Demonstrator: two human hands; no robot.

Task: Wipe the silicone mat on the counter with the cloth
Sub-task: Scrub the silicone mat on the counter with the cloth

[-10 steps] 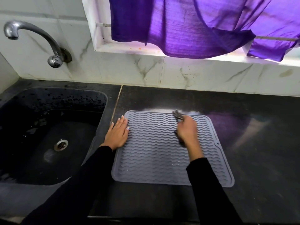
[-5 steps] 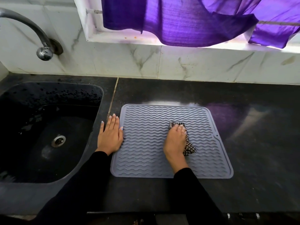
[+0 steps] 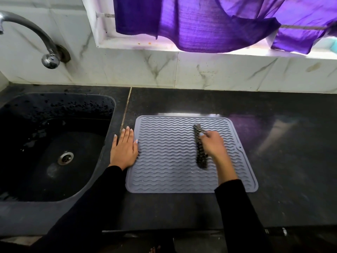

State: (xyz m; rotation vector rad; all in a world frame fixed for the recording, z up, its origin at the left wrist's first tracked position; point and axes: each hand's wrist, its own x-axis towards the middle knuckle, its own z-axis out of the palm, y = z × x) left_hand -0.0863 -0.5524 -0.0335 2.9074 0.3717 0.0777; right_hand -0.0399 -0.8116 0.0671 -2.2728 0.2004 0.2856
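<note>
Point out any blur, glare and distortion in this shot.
Head view: right hand and cloth are motion-blurred; window glare streaks the counter behind the mat; the wide-angle lens bows the counter's edges; left hand stays sharp.

I swept my right hand (image 3: 213,143) from the mat's (image 3: 164,161) middle out to its far right part, away from my left hand (image 3: 124,150), and the cloth (image 3: 200,147) bunched into a long strip beside its fingers.
</note>
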